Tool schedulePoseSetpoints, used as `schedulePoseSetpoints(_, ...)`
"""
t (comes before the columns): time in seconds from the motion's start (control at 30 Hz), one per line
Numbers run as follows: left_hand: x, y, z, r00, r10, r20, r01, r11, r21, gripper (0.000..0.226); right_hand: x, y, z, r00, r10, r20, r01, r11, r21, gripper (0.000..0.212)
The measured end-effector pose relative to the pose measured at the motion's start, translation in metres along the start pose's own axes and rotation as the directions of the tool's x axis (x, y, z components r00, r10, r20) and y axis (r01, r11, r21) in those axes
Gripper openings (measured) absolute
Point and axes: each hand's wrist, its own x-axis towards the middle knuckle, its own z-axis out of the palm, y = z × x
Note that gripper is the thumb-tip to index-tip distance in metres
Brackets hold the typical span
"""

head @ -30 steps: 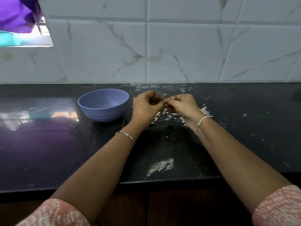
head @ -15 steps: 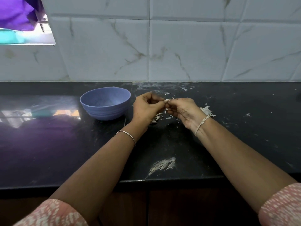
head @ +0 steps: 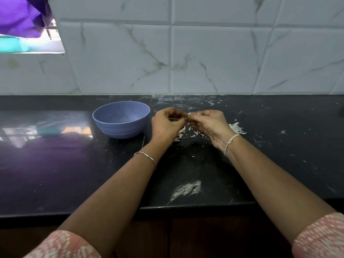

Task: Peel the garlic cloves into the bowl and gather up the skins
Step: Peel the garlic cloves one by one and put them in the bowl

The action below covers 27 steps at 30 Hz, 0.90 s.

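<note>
Barely budged: still pinching, with left grip (head: 167,125) and right grip (head: 210,124), what seems a light, slippery garlic clove (head: 189,114) above the desk (head: 204,164) beside the bowl (head: 119,130); best nipped at its papery tip.

Black countertop (head: 55,174), marbled white wall tiles (head: 214,58), purple cloth (head: 20,17)

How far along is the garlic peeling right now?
Done: some peeling, judging by loose skins scattered on the counter; no cloves show in the bowl. In hand: the left hand and right hand pinch one clove between them. Left: finishing it and gathering the skins.
</note>
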Motion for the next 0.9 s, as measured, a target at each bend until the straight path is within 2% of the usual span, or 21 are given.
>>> schedulePoseSetpoints(0.1, -0.002, 0.002, -0.001, 1.000, 0.023, 0.002, -0.023, 0.999, 0.034, 0.028, 0.001, 0.001, 0.000, 0.997, -0.074, -0.022, 0.072, 0.994, -0.085, 0.009)
schedulePoseSetpoints(0.27, -0.002, 0.003, -0.002, 0.999, 0.035, 0.001, -0.035, 0.999, 0.037, 0.025, 0.002, 0.001, -0.002, 0.992, -0.122, -0.008, 0.121, 0.987, -0.109, 0.008)
schedulePoseSetpoints(0.47, -0.003, 0.005, -0.002, 0.994, 0.101, 0.028, -0.103, 0.991, 0.090, 0.019, 0.004, -0.004, -0.009, 0.997, 0.012, 0.083, -0.014, 1.000, 0.026, 0.008)
schedulePoseSetpoints(0.6, -0.001, 0.003, -0.001, 0.995, 0.075, 0.059, -0.075, 0.997, -0.006, 0.023, 0.007, -0.004, -0.012, 0.995, 0.026, 0.101, -0.037, 0.993, 0.109, 0.006)
schedulePoseSetpoints(0.73, -0.001, 0.003, -0.001, 0.994, -0.011, 0.113, 0.029, 0.987, -0.160, 0.010, 0.008, -0.003, -0.012, 0.995, 0.006, 0.103, -0.017, 0.994, 0.106, 0.006)
schedulePoseSetpoints(0.9, 0.001, 0.000, -0.002, 0.998, 0.016, 0.068, -0.010, 0.996, -0.089, 0.018, 0.007, -0.001, -0.011, 0.996, -0.024, 0.082, 0.020, 0.999, 0.051, 0.006)
